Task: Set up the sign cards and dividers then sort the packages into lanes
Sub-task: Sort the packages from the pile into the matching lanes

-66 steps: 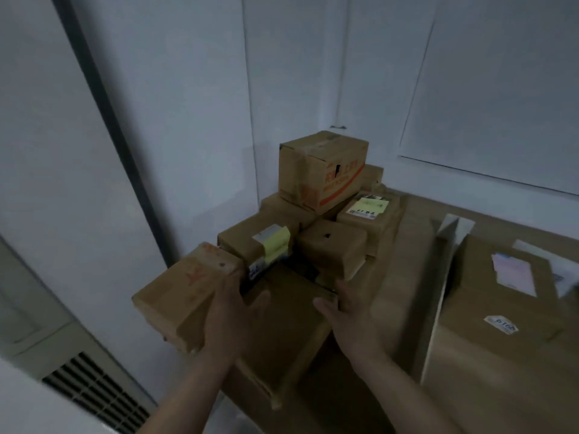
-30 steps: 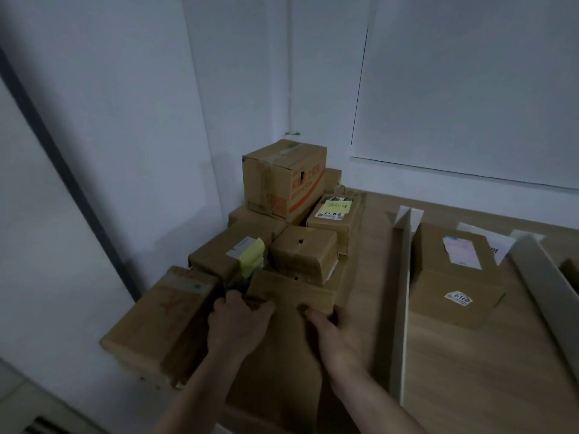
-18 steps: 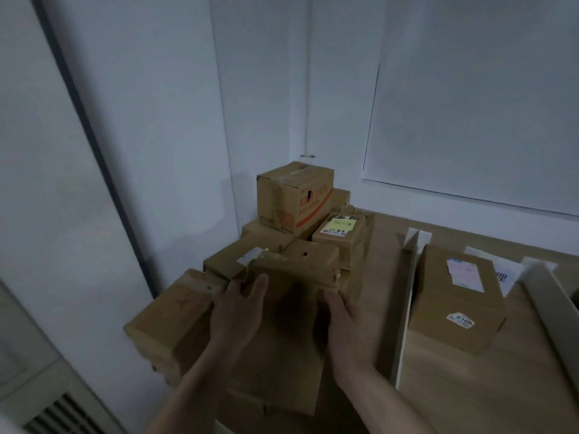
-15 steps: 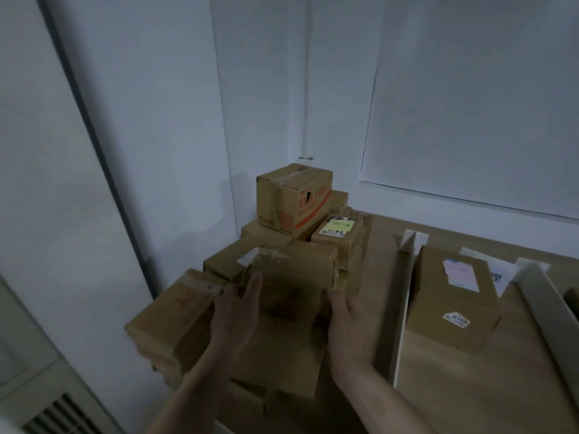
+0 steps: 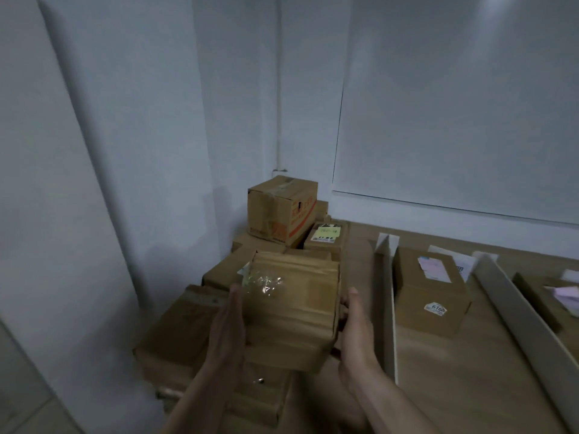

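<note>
1. The package [image 5: 291,311] was up above the pile [image 5: 282,211], sandwiched between both hands at the left end of the tabletop [image 5: 438,386].
2. The left hand [image 5: 230,321] had its fingers flat and straight on the package's left side. The right hand [image 5: 355,327] pressed the right side, fingers mostly hidden, so I couldn't tell if they curled.
3. The lanes lay off to the right, past the first divider [image 5: 387,296], so the right hand was nearer. I'd guess the package goes sideways that way.

I hold a brown cardboard package [image 5: 291,311], crinkled clear tape on its top, between my left grip [image 5: 230,324] and right grip [image 5: 354,327], raised above the stack of brown cardboard packages [image 5: 185,333].
</note>
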`<state>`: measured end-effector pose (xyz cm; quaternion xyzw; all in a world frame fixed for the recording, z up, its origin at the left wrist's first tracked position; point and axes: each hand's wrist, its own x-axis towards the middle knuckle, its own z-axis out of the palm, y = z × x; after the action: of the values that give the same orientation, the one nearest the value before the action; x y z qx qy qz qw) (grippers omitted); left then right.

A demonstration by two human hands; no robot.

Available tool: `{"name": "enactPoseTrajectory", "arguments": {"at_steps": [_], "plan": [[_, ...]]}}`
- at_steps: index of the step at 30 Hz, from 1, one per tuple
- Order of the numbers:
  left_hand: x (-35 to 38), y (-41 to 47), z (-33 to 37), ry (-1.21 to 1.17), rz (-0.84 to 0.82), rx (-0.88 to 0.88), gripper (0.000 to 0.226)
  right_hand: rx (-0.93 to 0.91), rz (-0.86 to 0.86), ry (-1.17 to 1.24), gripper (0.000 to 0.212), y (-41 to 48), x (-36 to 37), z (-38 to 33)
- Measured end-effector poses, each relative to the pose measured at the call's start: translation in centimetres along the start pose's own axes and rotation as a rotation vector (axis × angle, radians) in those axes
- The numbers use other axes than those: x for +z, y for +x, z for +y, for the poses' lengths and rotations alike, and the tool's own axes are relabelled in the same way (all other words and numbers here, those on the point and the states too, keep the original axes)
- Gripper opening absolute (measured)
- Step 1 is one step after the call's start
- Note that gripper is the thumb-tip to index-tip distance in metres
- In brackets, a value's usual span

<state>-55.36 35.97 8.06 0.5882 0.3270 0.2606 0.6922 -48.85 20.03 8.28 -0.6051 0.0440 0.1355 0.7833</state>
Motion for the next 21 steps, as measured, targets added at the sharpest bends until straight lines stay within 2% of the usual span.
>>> {"name": "enactPoseTrajectory", "arguments": {"at_steps": [3, 6, 9, 13, 17, 21], "plan": [[-1.5, 0.2, 0.1, -0.040, -0.028, -0.074, 0.049, 0.051, 0.033, 0.039, 0.091, -0.5, 0.3, 0.3], [-2.4, 0.0, 0.6, -0.043, -0.076, -0.102, 0.050, 0.098, 0.037, 0.058, 0.069, -1.5, 0.4, -0.1], [-3.1, -0.4, 1.3, -0.027, -0.159, -0.083, 0.065, 0.151, 0.005, 0.136, 0.053, -2.0, 0.0, 0.2], [-3.6, -0.7, 1.9, -0.014, -0.274, -0.092, 0.071, 0.115, 0.000, 0.229, 0.053, -2.7, -0.1, 0.5], [-4.0, -0.7, 2.0, -0.040, -0.301, -0.101, 0.073, 0.074, 0.035, 0.298, 0.050, -3.2, -0.2, 0.6], [-3.9, -0.8, 1.7, -0.055, -0.319, -0.134, 0.069, 0.029, -0.017, 0.326, 0.036, -3.7, -0.9, 0.6]]}}
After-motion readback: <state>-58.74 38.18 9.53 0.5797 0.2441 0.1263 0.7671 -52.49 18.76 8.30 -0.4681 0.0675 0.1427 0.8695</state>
